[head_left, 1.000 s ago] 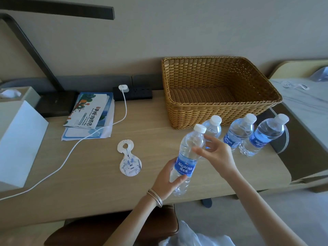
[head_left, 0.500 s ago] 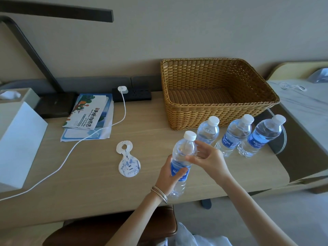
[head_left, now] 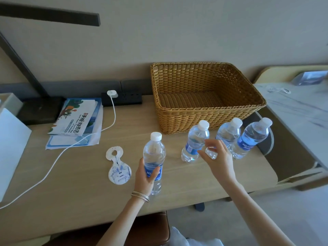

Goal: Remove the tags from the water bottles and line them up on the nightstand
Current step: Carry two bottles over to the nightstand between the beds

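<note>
Left hand (head_left: 146, 176): fingers and thumb wrapped round the blue label band of one water bottle (head_left: 154, 153). The bottle is upright with its cap on, near the front edge of the wooden desk top (head_left: 71, 183), roughly mid-length.

Right hand (head_left: 219, 162): fingers loosely spread, holding nothing. It hovers just beside the left-most bottle of the row (head_left: 195, 141) and in front of the middle bottle (head_left: 229, 134).

The row of three stands toward the right end of the top, in front of the wicker basket (head_left: 209, 119). The last bottle (head_left: 250, 139) is nearest the right edge. No neck tag is visible on any of the four. One removed tag (head_left: 119, 168) lies flat to the left of the held bottle.

Judgement: tag removal looks done, and the held bottle is not yet in line.

Risks:
- The free hand is close to the row. A careless sweep could topple a bottle into its neighbours, and the end one could go off the right edge.
- The walls are thin, so a hard one-handed squeeze may buckle them.
- Setting the bottle down tilted or too close would disturb the line.
</note>
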A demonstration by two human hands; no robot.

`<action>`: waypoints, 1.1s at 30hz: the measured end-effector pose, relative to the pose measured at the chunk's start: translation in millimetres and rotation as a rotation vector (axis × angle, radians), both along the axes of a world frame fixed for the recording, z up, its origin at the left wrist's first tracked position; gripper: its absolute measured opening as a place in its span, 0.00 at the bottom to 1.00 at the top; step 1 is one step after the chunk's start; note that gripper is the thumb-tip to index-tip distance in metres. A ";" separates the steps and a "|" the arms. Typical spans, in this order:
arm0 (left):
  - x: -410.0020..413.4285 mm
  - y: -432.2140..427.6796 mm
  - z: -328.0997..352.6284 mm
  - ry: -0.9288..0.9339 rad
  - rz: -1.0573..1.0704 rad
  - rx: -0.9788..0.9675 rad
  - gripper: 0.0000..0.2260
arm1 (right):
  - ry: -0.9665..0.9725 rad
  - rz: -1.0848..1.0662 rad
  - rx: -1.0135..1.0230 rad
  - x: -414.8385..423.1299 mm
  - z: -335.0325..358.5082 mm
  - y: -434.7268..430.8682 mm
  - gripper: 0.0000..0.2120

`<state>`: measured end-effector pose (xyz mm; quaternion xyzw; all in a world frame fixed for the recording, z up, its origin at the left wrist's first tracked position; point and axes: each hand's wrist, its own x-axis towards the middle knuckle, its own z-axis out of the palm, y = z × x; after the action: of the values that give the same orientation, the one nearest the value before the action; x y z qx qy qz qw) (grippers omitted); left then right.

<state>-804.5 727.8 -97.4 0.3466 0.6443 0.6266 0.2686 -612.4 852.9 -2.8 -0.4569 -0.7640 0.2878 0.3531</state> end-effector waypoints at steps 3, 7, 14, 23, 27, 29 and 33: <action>-8.9 -3.6 -1.8 0.026 0.035 0.002 0.29 | 0.060 -0.030 0.023 -4.6 -10.9 8.7 0.26; -10.8 -6.4 -1.7 0.051 0.078 -0.009 0.29 | 0.134 0.001 -0.126 -14.9 -26.9 19.8 0.36; -10.5 -5.4 -1.9 0.083 0.076 -0.030 0.19 | 0.239 0.097 -0.303 -24.4 -63.5 27.9 0.45; -10.1 1.4 3.3 0.050 0.049 -0.055 0.18 | 0.332 0.045 -0.358 -16.8 -54.9 11.9 0.31; 2.6 8.7 16.1 -0.079 0.027 -0.046 0.19 | 0.451 0.054 -0.442 -0.5 -38.3 -18.7 0.31; 12.4 12.6 24.9 -0.138 -0.011 -0.042 0.20 | 0.499 0.029 -0.473 9.5 -29.7 -28.3 0.33; 38.0 19.3 45.4 -0.203 -0.147 -0.052 0.23 | 0.535 0.010 -0.515 31.6 -11.5 -42.5 0.35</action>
<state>-766.5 747.1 -51.9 0.3204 0.6028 0.6201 0.3866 -580.9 810.4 -14.3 -0.4357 -0.5496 0.5816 0.4121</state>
